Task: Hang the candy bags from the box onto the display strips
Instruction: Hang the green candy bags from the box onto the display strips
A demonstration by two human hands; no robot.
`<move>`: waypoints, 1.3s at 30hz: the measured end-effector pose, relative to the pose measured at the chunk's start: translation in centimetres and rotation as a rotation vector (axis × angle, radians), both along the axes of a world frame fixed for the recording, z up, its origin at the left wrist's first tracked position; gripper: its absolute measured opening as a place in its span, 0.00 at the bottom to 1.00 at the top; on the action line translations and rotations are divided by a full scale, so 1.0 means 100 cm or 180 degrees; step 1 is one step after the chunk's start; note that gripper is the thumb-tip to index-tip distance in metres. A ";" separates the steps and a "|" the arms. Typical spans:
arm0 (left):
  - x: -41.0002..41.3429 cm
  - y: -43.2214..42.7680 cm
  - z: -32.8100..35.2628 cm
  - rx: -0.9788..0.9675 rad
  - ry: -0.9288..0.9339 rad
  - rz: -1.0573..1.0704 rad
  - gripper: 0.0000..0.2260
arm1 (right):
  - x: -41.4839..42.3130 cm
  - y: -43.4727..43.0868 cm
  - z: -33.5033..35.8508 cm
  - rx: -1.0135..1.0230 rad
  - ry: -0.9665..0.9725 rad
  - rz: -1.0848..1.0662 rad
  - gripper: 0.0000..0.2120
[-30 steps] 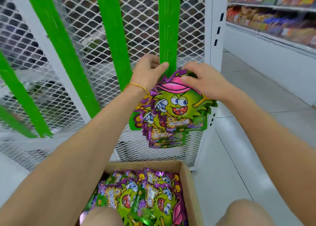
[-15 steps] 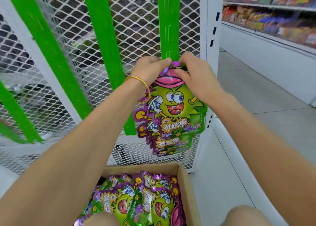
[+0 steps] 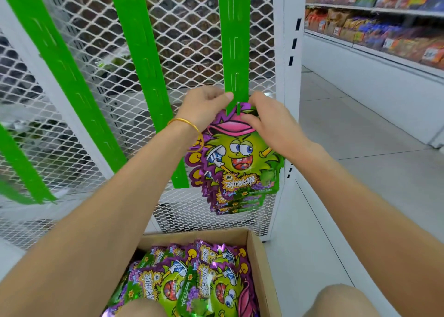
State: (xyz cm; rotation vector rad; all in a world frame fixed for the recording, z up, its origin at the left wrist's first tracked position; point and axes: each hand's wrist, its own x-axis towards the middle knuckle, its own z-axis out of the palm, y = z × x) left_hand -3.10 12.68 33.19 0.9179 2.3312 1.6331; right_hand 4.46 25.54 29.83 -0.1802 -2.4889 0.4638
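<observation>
A green and purple candy bag [image 3: 236,158] with a cartoon face hangs at the right green display strip [image 3: 235,40], in front of other bags hung lower on that strip. My right hand [image 3: 269,122] pinches the bag's pink top edge. My left hand [image 3: 204,106] holds the strip's left edge right beside it, thumb pressed on the strip. A small tab of the strip pokes up through the bag's top between both hands. The open cardboard box [image 3: 260,252] below holds several more of the same bags [image 3: 192,280].
Two more green strips [image 3: 139,59] [image 3: 60,76] hang bare on the white mesh rack [image 3: 187,28]. A white upright post [image 3: 289,76] edges the rack on the right. Stocked store shelves [image 3: 384,23] line the aisle floor at right. My knees show at the bottom.
The bag has risen along the strip and both hands have closed in at its top; the strip's tab now shows through the bag's top edge.
</observation>
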 end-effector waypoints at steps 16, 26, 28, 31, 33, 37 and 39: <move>0.040 -0.114 -0.157 -0.0414 0.0773 0.0253 0.16 | 0.039 -0.094 -0.154 -0.0240 -0.0653 0.0345 0.06; 0.030 -0.177 -0.215 -0.1592 -0.0212 0.0375 0.11 | 0.033 -0.144 -0.335 -0.0973 -0.3550 0.0656 0.52; 0.027 -0.177 -0.217 -0.1630 -0.0157 0.0402 0.11 | 0.030 -0.147 -0.344 -0.0750 -0.3629 0.0580 0.56; 0.027 -0.173 -0.219 -0.1694 -0.0100 0.0320 0.12 | 0.029 -0.153 -0.348 -0.0362 -0.3488 0.0409 0.58; 0.026 -0.171 -0.219 -0.1704 -0.0118 0.0260 0.11 | 0.028 -0.153 -0.346 -0.0241 -0.3290 0.0308 0.55; 0.028 -0.168 -0.219 -0.1722 -0.0279 0.0194 0.11 | 0.022 -0.137 -0.332 -0.0833 -0.3032 0.0523 0.32; 0.029 -0.169 -0.222 -0.1721 -0.0396 0.0110 0.12 | 0.022 -0.123 -0.314 -0.1558 -0.2704 0.0579 0.17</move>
